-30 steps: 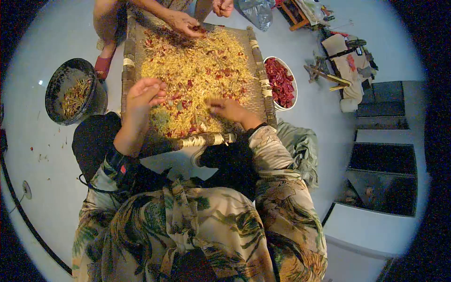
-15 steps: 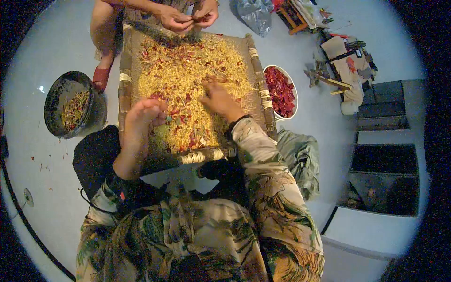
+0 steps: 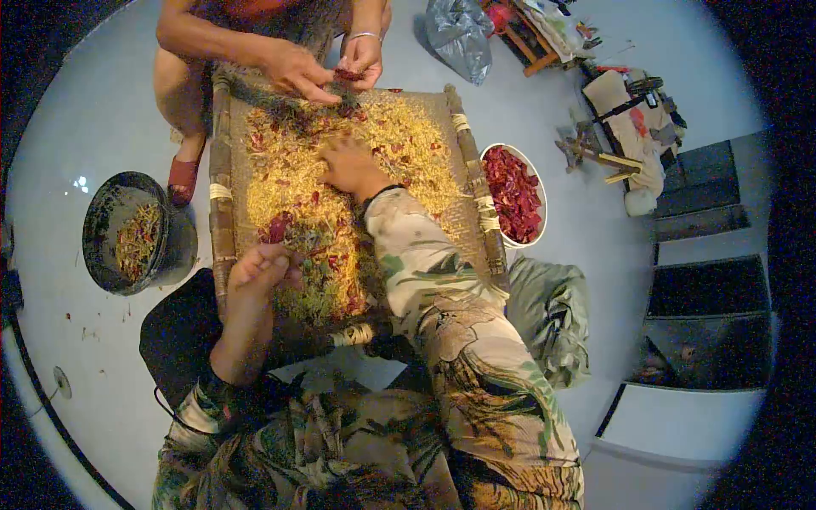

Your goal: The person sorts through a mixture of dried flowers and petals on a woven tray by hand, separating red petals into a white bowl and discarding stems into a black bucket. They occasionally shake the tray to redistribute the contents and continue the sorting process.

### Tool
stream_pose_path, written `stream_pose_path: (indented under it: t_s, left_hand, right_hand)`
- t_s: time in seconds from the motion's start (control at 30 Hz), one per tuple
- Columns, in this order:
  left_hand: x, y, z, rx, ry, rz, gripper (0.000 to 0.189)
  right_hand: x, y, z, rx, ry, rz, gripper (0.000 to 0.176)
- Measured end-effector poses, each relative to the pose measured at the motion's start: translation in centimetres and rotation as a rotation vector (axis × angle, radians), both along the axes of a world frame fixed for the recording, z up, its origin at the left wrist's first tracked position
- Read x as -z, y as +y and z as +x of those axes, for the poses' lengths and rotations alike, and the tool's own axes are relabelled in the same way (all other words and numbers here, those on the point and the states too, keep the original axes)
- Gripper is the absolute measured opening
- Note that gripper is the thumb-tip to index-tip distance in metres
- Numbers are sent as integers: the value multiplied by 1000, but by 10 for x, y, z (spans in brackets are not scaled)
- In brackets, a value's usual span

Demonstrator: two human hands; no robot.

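A woven tray (image 3: pixel 223 157) with a wooden rim carries a layer of yellow chili seeds (image 3: pixel 280 183) mixed with dried red bits. My left hand (image 3: pixel 262 270) is over its near left side, palm up with curled fingers, and dried red chili pieces (image 3: pixel 276 228) show at the fingertips. Farther in, my right hand (image 3: pixel 350 166) lies palm down on the seeds, fingers spread; anything beneath the palm is hidden. Dark stems and scraps (image 3: pixel 314 276) lie between my hands.
Across the tray, a co-worker's hands (image 3: pixel 297 72) handle a dark red piece. A black bucket (image 3: pixel 174 255) of stems stands left; a white bucket (image 3: pixel 542 200) of red chilies stands right. Beyond are a plastic bag (image 3: pixel 459 38) and a green cloth bag (image 3: pixel 552 319).
My right hand has moved left and farther over the seeds. My left hand sits lower in view. The co-worker's hands have parted, and the view has shifted slightly.
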State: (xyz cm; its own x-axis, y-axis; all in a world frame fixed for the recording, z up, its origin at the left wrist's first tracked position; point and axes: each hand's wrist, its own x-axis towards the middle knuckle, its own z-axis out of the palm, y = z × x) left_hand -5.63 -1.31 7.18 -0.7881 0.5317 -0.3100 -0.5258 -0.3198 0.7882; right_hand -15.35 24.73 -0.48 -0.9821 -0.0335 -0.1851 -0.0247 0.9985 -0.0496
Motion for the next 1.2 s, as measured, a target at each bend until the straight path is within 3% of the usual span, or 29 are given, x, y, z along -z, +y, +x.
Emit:
stream_pose_path:
  t_s: [0.13, 0.2, 0.3, 0.4, 0.5, 0.57, 0.63, 0.73, 0.83, 0.93, 1.0, 1.1, 1.13, 1.2]
  left_hand:
    - [-8, -4, 0, 28, 1, -10, 11]
    - [-12, -3, 1, 38, -38, 5, 11]
    - [-14, -2, 4, 44, -118, 9, 11]
    - [-19, 2, 8, 48, -170, 12, 11]
    - [-20, 6, 9, 64, -168, -3, 11]
    - [-17, 7, 10, 59, -146, -33, 13]
    - [-14, 7, 9, 70, -156, -27, 14]
    - [-13, 4, 9, 80, -170, -30, 15]
    - [-23, 1, 8, 83, -163, -23, 14]
    - [-29, -3, 7, 100, -137, -22, 13]
    - [-28, -5, 9, 106, -126, -47, 12]
    - [-18, -5, 13, 87, -104, -71, 11]
    - [-14, -4, 13, 70, -81, -45, 11]
    - [-12, -5, 15, 45, -83, 9, 11]
  right_hand:
    - [21, 87, 28, 187, 39, 99, 56]
    - [3, 108, 52, 342, 17, 205, 61]
    - [13, 143, 77, 474, 124, 182, 67]
    - [2, 136, 76, 654, 10, 36, 72]
    - [26, 112, 52, 577, 85, 68, 74]
    - [1, 64, 46, 442, 118, -194, 76]
    - [-5, 20, 37, 347, 64, -211, 72]
    - [-1, -19, 52, 25, 68, -205, 64]
    - [9, -3, 71, -282, 252, -167, 60]
    - [9, 46, 92, -43, 227, -19, 57]
    - [-4, 74, 104, 274, 107, 64, 60]
    - [2, 92, 125, 468, 167, 59, 62]
    - [-3, 92, 127, 493, -66, 20, 58]
    - [9, 61, 133, 444, -49, -37, 54]
